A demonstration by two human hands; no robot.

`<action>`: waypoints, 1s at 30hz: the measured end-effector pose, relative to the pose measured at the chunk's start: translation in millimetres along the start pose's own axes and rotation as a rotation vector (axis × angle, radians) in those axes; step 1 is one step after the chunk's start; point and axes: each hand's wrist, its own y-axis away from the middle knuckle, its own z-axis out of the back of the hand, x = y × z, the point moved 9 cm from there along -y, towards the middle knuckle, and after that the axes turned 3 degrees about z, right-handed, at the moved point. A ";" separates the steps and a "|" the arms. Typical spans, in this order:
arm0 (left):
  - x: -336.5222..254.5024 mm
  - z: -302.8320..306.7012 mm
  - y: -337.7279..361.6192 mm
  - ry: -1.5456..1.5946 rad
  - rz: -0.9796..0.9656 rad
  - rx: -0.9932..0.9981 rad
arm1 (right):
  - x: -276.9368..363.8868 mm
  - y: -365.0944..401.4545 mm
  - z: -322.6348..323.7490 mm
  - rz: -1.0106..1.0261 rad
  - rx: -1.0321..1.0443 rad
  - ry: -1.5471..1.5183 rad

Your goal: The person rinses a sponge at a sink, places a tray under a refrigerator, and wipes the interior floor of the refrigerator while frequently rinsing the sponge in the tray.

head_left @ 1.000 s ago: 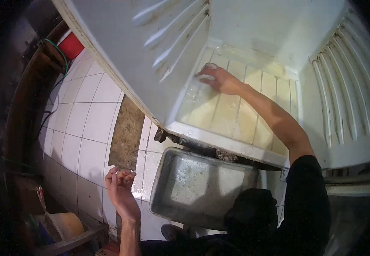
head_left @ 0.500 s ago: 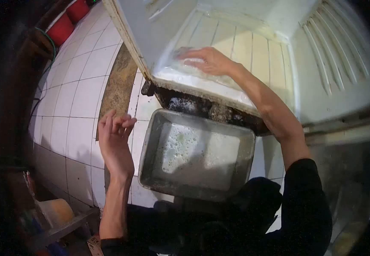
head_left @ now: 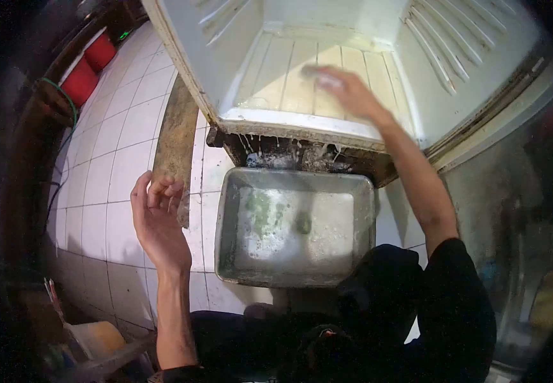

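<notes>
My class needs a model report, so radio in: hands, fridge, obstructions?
Left hand raised, open, nothing seen in it. Right hand blurred over fridge floor, grip unclear. Fridge open; basin below its front edge, nothing seen blocking.

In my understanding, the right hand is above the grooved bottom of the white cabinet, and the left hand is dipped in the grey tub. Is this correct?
The left hand is not in the grey tub: the head view shows it in the air beside the tub, over the tiled floor. The right hand is above the grooved bottom of the white cabinet.
</notes>
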 end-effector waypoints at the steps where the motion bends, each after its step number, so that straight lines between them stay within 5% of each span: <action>1: 0.5 0.5 0.2 -0.004 0.004 0.015 | -35.6 -2.4 24.5 -0.069 -0.050 0.083; 5: 3.6 4.7 -2.2 0.041 -0.010 0.029 | -99.4 15.0 17.1 -0.259 -0.104 0.327; 9: 20.2 -7.4 -13.3 0.104 0.040 0.052 | -22.1 17.9 -53.7 -0.040 0.173 0.219; 12: 34.0 -19.6 -16.7 0.184 0.093 0.059 | 1.2 34.9 -19.2 -0.140 -0.004 0.179; 14: 36.9 -27.5 -11.1 0.159 0.075 0.159 | -11.9 68.1 28.7 -0.014 -0.301 0.360; 16: 39.3 -20.8 -10.2 0.201 0.144 0.117 | -49.8 119.4 69.6 -0.313 -0.421 0.437; 19: 35.9 -7.7 -11.4 0.178 0.120 0.118 | -44.7 152.0 49.6 -0.580 -0.492 0.572; 20: 37.6 -5.4 -14.3 0.172 0.133 0.114 | -37.8 136.5 14.9 -0.322 -0.352 0.771; 21: 38.2 -1.0 -17.0 0.173 0.128 0.060 | -5.7 110.9 -8.1 -0.592 -0.295 0.500; 22: 37.9 3.7 -18.9 0.174 0.117 0.009 | 7.7 81.3 -49.7 -0.271 -0.333 0.626; 23: 39.1 1.7 -21.5 0.176 0.113 0.027 | 39.3 47.0 -72.2 -0.158 -0.455 0.526; 24: 39.0 -3.8 -23.1 0.171 0.110 0.039 | 59.0 26.3 -95.2 0.182 -0.704 0.464; 27: 41.0 -13.4 -20.7 0.220 0.137 0.021 | 62.9 -1.1 -116.4 -0.155 -0.263 0.337; 30: 39.5 -20.4 -20.0 0.200 0.107 0.078 | 69.9 22.7 -94.3 0.044 -0.223 0.218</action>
